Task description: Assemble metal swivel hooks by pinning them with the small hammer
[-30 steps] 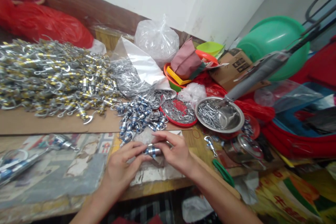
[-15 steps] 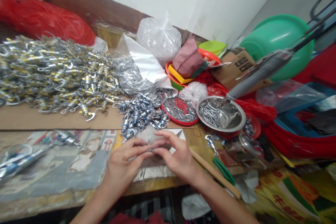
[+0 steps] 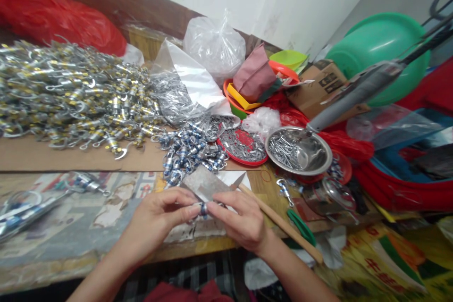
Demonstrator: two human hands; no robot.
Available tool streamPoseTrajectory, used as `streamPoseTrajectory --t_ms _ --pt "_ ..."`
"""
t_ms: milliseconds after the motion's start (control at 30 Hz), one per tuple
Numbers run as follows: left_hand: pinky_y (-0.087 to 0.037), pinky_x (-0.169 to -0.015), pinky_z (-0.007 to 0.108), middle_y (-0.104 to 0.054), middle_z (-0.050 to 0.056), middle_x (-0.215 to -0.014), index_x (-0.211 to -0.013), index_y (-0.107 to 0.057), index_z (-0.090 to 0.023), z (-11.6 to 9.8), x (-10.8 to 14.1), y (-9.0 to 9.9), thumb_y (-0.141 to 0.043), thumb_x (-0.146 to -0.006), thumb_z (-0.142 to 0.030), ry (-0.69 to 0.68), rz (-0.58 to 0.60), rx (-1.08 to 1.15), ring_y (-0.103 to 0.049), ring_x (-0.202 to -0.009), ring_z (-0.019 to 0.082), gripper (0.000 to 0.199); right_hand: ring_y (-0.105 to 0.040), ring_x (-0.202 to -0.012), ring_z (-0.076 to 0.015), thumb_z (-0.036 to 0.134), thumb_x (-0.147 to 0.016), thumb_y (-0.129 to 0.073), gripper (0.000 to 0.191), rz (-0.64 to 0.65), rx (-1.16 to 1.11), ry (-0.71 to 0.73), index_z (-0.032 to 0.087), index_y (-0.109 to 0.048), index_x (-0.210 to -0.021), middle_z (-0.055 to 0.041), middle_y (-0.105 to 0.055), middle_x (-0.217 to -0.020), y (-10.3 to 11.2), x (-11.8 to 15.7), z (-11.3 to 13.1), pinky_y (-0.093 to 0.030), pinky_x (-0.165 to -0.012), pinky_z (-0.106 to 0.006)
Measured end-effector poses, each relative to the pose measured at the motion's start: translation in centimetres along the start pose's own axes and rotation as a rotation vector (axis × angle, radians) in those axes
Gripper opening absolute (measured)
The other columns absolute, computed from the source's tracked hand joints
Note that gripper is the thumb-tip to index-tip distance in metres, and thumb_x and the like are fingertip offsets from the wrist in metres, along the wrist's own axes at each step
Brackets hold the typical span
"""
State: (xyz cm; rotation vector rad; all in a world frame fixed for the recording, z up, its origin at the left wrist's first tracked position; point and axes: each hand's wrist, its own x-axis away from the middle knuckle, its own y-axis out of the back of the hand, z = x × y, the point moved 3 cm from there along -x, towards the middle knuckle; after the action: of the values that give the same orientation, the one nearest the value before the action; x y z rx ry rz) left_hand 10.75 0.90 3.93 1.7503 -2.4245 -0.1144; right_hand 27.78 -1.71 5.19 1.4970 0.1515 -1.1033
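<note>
A small blue-and-silver metal fitting (image 3: 203,208) is held between both hands, over the near edge of the workbench. My left hand (image 3: 161,214) pinches its left side between thumb and fingers. From the right, my right hand (image 3: 242,219) grips the other side with curled fingers, which partly hide the piece. Just behind the hands lies a flat grey metal block (image 3: 203,182). Beyond that block is a heap of blue-and-silver fittings (image 3: 189,151) with rings.
A wooden stick (image 3: 283,224) slants along the bench's right front. Farther back stand a red tray (image 3: 260,163) of small metal parts and a steel bowl (image 3: 327,165) of pins. Gold-and-silver fittings (image 3: 71,94) are heaped at left. A grey-handled tool (image 3: 354,96) slopes over the bowl.
The hands have tipped, and the blue-and-silver fitting shows more clearly between the fingertips. My right hand's fingers have lowered and curled in, uncovering the metal block. The view has shifted slightly.
</note>
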Motion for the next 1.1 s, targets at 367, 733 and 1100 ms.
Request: streamPoseTrajectory --t_ms 367,733,1100 --pt "-0.046 -0.061 0.024 -0.072 0.001 -0.07 -0.067 -0.071 -0.02 1.3 0.2 -1.0 -0.066 -0.066 -0.031 0.181 -0.107 0.171 -0.061 -0.066 0.016 0.012 -0.06 -0.063 -0.0121 0.009 -0.078 -0.052 0.024 -0.006 -0.054 -0.24 0.016 -0.064 -0.098 -0.0054 -0.065 -0.075 -0.9 1.0 0.6 -0.048 -0.057 -0.021" --pt "-0.051 -0.076 0.026 -0.067 0.004 -0.091 -0.123 -0.044 -0.018 3.0 1.7 -3.4 -0.074 -0.057 -0.033 0.229 -0.22 0.454 -0.061 -0.088 0.02 0.075 -0.053 -0.049 -0.0101 0.026 -0.077 -0.06 0.015 0.237 -0.263 -0.583 0.017 -0.071 -0.081 -0.0011 -0.061 -0.056 -0.5 1.3 0.4 -0.04 -0.047 -0.019" --pt "-0.051 -0.071 0.029 -0.063 0.002 -0.08 -0.131 -0.027 -0.024 3.6 0.1 -3.2 -0.072 -0.062 -0.023 0.232 -0.042 0.638 -0.063 -0.074 0.018 0.082 -0.059 -0.093 -0.0262 0.001 -0.071 -0.052 0.027 0.41 0.382 -0.904 0.015 -0.069 -0.087 -0.0127 -0.067 -0.086 -1.6 -1.7 -19.0 -0.042 -0.082 -0.036"
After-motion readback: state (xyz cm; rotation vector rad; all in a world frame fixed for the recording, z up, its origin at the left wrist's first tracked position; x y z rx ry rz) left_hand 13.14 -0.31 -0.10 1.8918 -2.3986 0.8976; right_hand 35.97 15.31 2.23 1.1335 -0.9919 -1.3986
